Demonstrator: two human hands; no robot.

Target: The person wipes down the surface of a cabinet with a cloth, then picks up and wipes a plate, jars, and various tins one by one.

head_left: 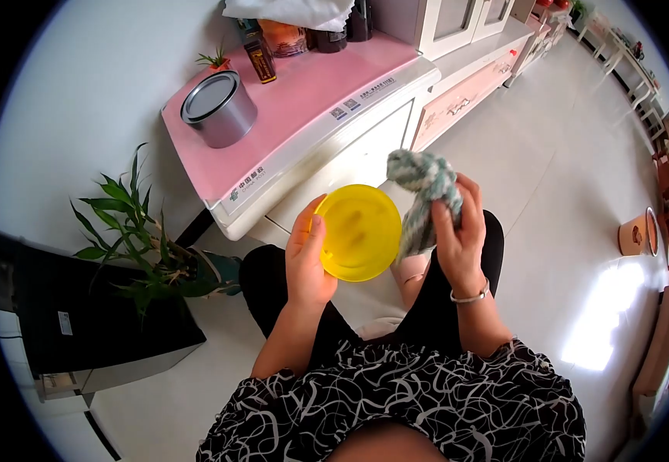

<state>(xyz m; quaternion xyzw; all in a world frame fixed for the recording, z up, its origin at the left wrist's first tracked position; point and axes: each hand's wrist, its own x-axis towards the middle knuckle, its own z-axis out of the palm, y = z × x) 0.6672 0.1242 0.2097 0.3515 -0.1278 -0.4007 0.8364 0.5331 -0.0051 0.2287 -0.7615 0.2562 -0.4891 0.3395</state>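
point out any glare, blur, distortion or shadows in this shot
Head view: strong white glare on the floor at right; fisheye curve, with black corners; the patterned cloth in the right hand looks soft, probably motion blur; darker finger-like shapes show on the yellow disc in the left hand.

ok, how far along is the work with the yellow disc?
Done: disc and cloth are both picked up. In hand: left hand grips the yellow disc, right hand the bunched cloth. Left: neither is set down; whether the disc needs more cloth work, I can't tell.
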